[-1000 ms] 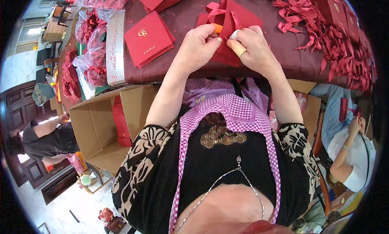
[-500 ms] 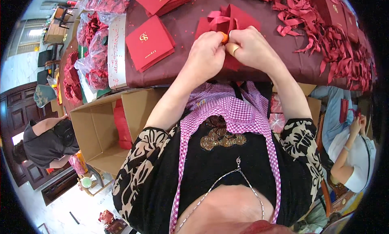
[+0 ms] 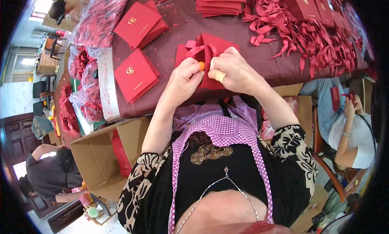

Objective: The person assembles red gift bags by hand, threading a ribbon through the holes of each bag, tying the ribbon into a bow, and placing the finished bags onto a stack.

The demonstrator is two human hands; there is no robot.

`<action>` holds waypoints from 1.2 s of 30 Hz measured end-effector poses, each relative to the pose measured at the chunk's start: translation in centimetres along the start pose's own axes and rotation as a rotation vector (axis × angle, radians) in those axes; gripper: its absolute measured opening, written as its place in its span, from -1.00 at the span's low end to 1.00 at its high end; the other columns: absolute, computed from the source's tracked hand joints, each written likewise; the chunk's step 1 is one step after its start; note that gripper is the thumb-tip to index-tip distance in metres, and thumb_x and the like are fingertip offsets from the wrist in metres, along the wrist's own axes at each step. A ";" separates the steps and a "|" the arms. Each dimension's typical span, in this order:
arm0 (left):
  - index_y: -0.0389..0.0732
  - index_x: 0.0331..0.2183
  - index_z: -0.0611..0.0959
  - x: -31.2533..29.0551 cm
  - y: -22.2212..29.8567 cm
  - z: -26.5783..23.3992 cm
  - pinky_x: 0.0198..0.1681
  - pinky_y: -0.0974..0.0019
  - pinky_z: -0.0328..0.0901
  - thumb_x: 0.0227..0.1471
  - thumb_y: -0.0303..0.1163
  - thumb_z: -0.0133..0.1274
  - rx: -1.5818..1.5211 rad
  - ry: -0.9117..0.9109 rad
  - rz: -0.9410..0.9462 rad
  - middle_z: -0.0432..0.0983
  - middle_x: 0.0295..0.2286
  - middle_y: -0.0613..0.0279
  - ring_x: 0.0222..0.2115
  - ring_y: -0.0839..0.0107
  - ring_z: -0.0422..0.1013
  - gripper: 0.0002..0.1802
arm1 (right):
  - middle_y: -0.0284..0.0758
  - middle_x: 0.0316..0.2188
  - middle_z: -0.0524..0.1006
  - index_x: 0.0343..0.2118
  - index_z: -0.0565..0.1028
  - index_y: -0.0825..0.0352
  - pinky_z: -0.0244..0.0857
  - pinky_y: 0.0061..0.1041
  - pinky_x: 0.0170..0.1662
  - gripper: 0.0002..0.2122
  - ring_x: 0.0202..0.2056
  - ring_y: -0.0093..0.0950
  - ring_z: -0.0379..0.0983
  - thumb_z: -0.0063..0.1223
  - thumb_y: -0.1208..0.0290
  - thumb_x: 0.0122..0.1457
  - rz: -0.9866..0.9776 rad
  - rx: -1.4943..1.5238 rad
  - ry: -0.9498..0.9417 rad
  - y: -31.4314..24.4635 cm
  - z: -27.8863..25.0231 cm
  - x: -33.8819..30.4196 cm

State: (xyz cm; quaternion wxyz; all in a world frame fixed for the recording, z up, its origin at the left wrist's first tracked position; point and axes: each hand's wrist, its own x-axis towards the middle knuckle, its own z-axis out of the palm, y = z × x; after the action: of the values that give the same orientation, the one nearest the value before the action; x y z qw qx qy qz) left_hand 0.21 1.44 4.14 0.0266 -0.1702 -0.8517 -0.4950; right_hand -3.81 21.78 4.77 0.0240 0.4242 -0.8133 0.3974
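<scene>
A small red paper bag [image 3: 207, 83] with a loop of red ribbon [image 3: 195, 51] stands partly open at the table's near edge, between my hands. My left hand [image 3: 184, 81] pinches at its left side, an orange cover on one finger. My right hand [image 3: 239, 72], with a pale yellow wrap round one finger, is closed on the right side. Fingertips on both hands are partly hidden, so whether they also grip ribbon does not show. Flat red bags in two stacks, one farther off [image 3: 142, 22] and one nearer [image 3: 135, 76], lie left of my hands.
Loose red ribbons [image 3: 300, 39] heap at the right, by more red bags [image 3: 306, 6]. Another stack [image 3: 221, 3] sits at the far side. Plastic-wrapped red bundles [image 3: 99, 21] lie left. A cardboard box [image 3: 95, 153] stands below the table. One person [image 3: 350, 126] sits right; another [image 3: 54, 171] is left.
My hands have moved slightly apart, with the bag still between them. The whole view has shifted, bringing more of the table's far side and its stacked bags into sight.
</scene>
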 end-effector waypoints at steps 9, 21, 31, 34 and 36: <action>-0.39 -0.47 0.50 0.1 0.8 0.2 -0.39 0.29 0.28 -0.10 -0.60 0.08 -0.002 -0.012 0.129 0.38 -0.51 0.07 -0.47 0.21 0.38 -0.92 | -0.28 -0.33 0.56 -0.24 0.50 0.28 0.22 -0.35 -0.08 -0.71 -0.23 -0.28 0.43 0.24 0.30 -0.02 0.036 0.056 -0.115 -1.1 -3.2 -1.1; -0.37 -0.47 0.48 -1.0 2.0 -0.1 -0.40 0.36 0.23 -0.02 -0.57 0.05 -0.294 -0.263 0.143 0.32 -0.52 0.18 -0.48 0.37 0.33 -0.92 | -0.43 -0.46 0.48 -0.45 0.49 0.27 0.01 -0.18 0.20 -0.89 -0.16 -0.41 0.44 0.19 0.41 -0.01 -0.304 0.021 -0.200 -2.1 -4.7 -0.4; -0.29 -0.33 0.65 -0.8 -3.2 -3.6 -0.46 0.55 0.24 0.07 -0.43 0.05 -0.992 0.252 -0.354 0.56 -0.46 0.33 -0.54 0.64 0.35 -0.85 | -0.39 -0.48 0.44 -0.44 0.46 0.28 0.03 -0.13 0.18 -0.86 -0.29 -0.39 0.43 0.12 0.33 0.09 -0.281 0.119 -0.258 -0.7 -5.2 0.0; -0.34 -0.24 0.62 -1.4 -3.7 -2.9 -0.31 0.49 0.30 0.09 -0.46 0.03 -0.537 0.243 -0.458 0.54 -0.39 0.32 -0.42 0.62 0.38 -0.80 | -0.37 -0.48 0.45 -0.44 0.45 0.32 0.04 -0.14 0.18 -0.85 -0.30 -0.38 0.43 0.12 0.34 0.10 -0.209 0.119 -0.213 -0.6 -5.0 0.2; -0.32 -0.17 0.59 -1.1 -4.0 -1.4 -0.24 0.50 0.29 0.10 -0.46 0.03 -0.239 0.298 -0.283 0.50 -0.40 0.39 -0.38 0.62 0.37 -0.76 | -0.36 -0.49 0.45 -0.45 0.45 0.34 0.05 -0.16 0.17 -0.84 -0.30 -0.38 0.43 0.12 0.35 0.10 -0.196 0.023 -0.150 -0.1 -4.8 -0.2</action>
State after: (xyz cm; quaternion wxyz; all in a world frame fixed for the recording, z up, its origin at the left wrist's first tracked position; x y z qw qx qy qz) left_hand -0.21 -1.82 1.23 0.0622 0.0238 -0.7891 -0.6107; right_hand -5.05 25.07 7.98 -0.0029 0.5306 -0.7627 0.3699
